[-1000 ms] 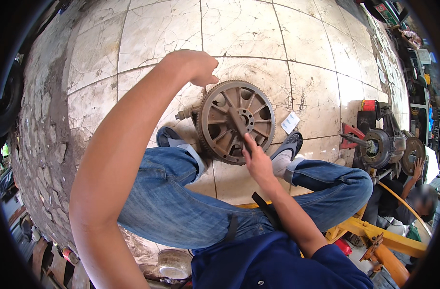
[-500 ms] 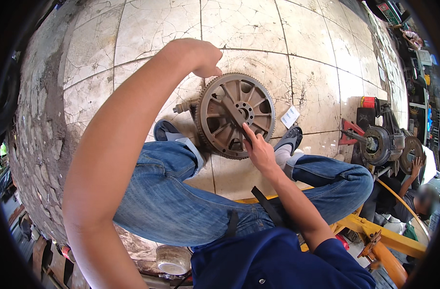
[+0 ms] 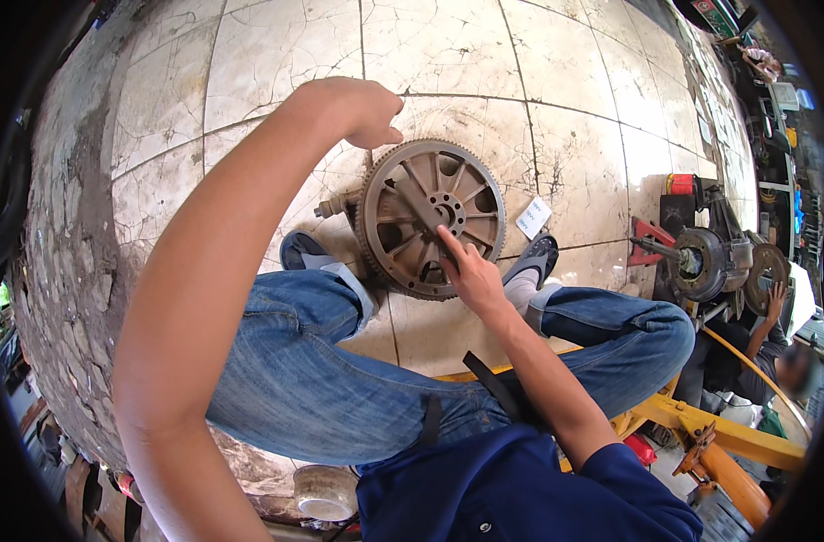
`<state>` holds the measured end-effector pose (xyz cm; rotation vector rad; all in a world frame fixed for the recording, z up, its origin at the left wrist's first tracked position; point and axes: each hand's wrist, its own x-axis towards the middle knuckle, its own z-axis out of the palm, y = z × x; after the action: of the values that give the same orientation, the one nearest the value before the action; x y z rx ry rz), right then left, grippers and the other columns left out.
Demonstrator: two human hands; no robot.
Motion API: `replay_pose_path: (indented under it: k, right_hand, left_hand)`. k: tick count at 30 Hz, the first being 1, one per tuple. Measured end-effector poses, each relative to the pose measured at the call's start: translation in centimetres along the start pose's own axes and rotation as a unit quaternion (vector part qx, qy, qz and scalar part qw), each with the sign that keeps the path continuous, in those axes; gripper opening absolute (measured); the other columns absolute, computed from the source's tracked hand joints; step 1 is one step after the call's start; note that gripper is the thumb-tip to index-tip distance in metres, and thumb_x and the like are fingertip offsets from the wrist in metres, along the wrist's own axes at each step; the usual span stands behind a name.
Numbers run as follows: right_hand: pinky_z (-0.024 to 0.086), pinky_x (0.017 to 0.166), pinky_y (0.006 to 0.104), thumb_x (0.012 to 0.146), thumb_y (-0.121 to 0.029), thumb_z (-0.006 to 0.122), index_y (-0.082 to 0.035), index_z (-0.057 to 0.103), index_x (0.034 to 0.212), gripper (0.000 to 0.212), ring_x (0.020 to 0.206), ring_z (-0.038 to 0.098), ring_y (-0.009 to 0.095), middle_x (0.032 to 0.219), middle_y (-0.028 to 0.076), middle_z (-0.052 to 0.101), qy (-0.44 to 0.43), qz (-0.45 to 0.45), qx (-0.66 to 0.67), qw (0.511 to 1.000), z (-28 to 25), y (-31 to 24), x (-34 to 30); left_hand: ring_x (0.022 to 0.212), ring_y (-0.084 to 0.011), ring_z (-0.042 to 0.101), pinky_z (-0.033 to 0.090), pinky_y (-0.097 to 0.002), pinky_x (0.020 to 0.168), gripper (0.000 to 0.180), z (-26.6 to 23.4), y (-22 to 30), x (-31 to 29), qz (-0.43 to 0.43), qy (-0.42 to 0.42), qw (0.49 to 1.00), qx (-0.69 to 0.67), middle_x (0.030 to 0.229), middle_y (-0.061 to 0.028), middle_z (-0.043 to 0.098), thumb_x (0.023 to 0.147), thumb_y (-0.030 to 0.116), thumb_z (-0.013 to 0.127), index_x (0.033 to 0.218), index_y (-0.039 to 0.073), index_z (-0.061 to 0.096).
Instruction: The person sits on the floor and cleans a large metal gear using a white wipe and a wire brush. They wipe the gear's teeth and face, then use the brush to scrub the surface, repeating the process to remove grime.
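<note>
A rusty spoked flywheel (image 3: 486, 215) with a toothed rim leans tilted between my feet, its face toward me. My right hand (image 3: 477, 282) is closed on a flat dark bar (image 3: 414, 197), with its index finger stretched along the top. The bar lies slantwise over the flywheel face, across a spoke and part of the bolt-holed hub. My left hand (image 3: 368, 113) reaches round to the flywheel's far upper-left edge. Its fingers are curled, thumb side close to the teeth; what they hold, if anything, is hidden.
A rusty shaft end (image 3: 329, 208) sticks out left of the flywheel. A white printed packet (image 3: 533, 217) lies on the tiles near my right shoe. At right stand a red stand (image 3: 645, 244) and a hub assembly (image 3: 701, 264), with another person's hand (image 3: 775, 303) beside them.
The bar and my right hand have shifted slightly toward the flywheel's upper left. My left hand stays by the far rim. The whole view has moved a little.
</note>
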<state>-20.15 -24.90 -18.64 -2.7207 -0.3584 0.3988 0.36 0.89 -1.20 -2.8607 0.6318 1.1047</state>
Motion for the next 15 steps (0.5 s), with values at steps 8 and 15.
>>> replay_pose_path:
  k: [8, 15]
  right_hand:
    - [0.053, 0.060, 0.0505, 0.097, -0.028, 0.059, -0.035, 0.030, 0.154, 0.064, 0.069, 0.064, 0.041, 0.091, 0.018, 0.060, 0.056, 0.046, 0.049, 0.996, 2.2, 0.6, 0.6]
    - [0.053, 0.057, 0.0485, 0.097, -0.029, 0.059, -0.035, 0.029, 0.154, 0.065, 0.065, 0.063, 0.038, 0.089, 0.016, 0.057, 0.032, 0.038, 0.029, 0.998, 1.9, 0.9, 0.3]
  left_hand:
    - [0.122, -0.0329, 0.058, 0.048, -0.0443, 0.102, 0.054, 0.4, -0.5, 0.4, -0.002, -0.020, 1.000, 0.018, 0.132, -0.0174, 0.061, 0.098, 0.041, 0.056, 0.139, 0.006, 0.053]
    - [0.123, -0.0321, 0.058, 0.048, -0.0446, 0.102, 0.055, 0.0, 0.3, 0.4, -0.001, 0.003, 1.000, 0.027, 0.132, -0.0160, 0.062, 0.099, 0.043, 0.053, 0.142, 0.009, 0.051]
